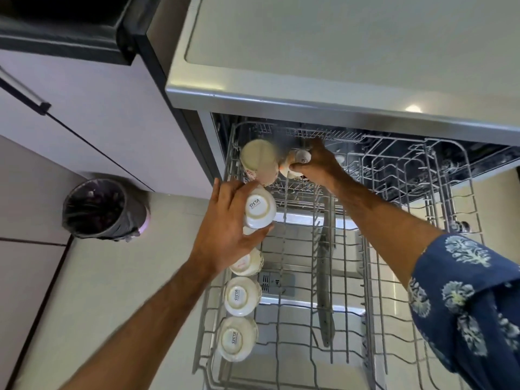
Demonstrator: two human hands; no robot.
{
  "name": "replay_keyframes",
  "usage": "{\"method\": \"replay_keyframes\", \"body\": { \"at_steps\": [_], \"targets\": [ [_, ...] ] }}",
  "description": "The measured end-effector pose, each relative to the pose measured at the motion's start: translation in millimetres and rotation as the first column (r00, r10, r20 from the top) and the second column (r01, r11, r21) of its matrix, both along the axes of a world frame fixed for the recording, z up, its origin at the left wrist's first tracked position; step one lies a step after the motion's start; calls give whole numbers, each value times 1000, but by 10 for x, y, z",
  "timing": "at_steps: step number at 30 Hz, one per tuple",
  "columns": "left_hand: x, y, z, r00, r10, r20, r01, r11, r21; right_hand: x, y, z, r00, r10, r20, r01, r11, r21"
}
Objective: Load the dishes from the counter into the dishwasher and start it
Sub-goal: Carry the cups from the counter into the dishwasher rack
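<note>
Two white ceramic cups are in the person's hands above the pulled-out grey wire upper rack (pixel 349 358) of the open dishwasher (pixel 309 105). The left hand (pixel 225 229) curls its fingers and thumb round one upturned cup (pixel 259 211), whose base, printed with dark letters, faces the camera; it hangs over the rack's left column. The right hand (pixel 318 164) reaches further back and grips a second cup (pixel 295 164), tilted on its side just above the wires near the rear of the rack. Just left of that cup, a larger cream cup (pixel 259 161) stands inverted at the rack's back left corner, somewhat blurred. Three more white cups sit base-up in a row down the left column: one (pixel 247 264) partly hidden beneath the left wrist, one (pixel 242 296) below it, and the nearest (pixel 236 339) at the front. The right forearm crosses the rack, and its blue sleeve with a pale floral print (pixel 464 299) fills the lower right. A pale tabletop (pixel 351 38) tops the dishwasher. On the tiled floor to the left stands a round bin with a dark liner (pixel 104 209), beside lilac cabinet doors (pixel 92 108).
</note>
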State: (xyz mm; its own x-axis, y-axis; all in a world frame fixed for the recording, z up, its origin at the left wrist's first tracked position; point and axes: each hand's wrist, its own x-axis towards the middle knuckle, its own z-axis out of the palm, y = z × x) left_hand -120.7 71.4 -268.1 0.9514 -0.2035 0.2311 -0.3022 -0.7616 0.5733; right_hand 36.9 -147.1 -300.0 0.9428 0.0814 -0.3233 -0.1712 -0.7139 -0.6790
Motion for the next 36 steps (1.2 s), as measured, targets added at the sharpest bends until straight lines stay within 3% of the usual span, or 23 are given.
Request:
{"method": "replay_keyframes", "body": {
  "at_steps": [11,15,17,20,23,28,31,36],
  "targets": [
    [-3,7,-25,1000,-12,-17,12,1000,2,-131,1,141,999,5,40,-3,999,-53],
    [-16,3,-17,997,-71,23,69,994,90,-423,-28,455,983,32,180,-12,994,-107],
    [-18,-4,-4,993,-117,29,113,986,120,-741,-29,620,989,78,127,-91,991,99],
    [-16,-6,-3,982,-189,26,182,968,172,-1282,76,733,952,259,-166,-142,848,510],
    [-35,1,-12,968,-249,22,239,949,204,-1552,220,602,972,176,-156,-49,800,599],
    [-21,-9,38,986,-159,44,153,983,105,-1481,184,513,976,-70,-206,177,805,566],
    [-14,5,47,1000,12,6,-12,999,35,-1239,-3,460,967,-242,-75,251,875,414],
    [15,28,-36,961,231,-151,-247,963,-103,-848,-120,326,970,-195,144,178,976,125]
  ]
}}
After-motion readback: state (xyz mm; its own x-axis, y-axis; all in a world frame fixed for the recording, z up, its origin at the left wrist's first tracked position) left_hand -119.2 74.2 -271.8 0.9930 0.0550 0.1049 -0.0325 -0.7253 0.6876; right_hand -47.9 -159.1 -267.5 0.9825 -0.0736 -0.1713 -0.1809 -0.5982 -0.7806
